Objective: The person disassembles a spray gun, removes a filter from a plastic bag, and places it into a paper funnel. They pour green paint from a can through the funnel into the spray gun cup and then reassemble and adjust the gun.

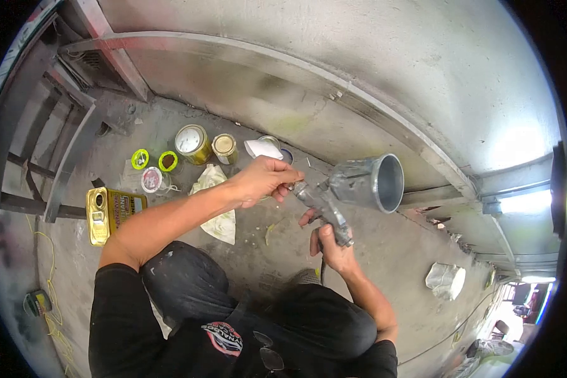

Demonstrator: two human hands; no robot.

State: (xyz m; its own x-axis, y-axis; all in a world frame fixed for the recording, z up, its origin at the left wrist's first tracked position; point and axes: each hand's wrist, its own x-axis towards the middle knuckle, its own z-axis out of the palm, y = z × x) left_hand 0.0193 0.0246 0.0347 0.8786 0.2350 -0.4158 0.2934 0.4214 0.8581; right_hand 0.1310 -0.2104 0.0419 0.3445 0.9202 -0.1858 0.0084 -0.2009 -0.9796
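A grey metal spray gun (324, 206) is in front of my knees, its handle in the grip of my right hand (336, 247). My left hand (266, 181) has its fingers closed on the nozzle end of the gun. The gun's metal cup (358, 181) tilts to the right with its mouth uncovered; what lies inside cannot be made out. Below my left forearm, a crumpled pale cloth (220, 223) lies on the floor.
Past my left hand stand a large paint can (192, 140), a smaller can (224, 145) and several lidded tubs. A yellow rectangular tin (116, 211) is left, beside a yellow cord (51, 271). A curved metal panel (283, 57) rises ahead. A white container (445, 281) lies right.
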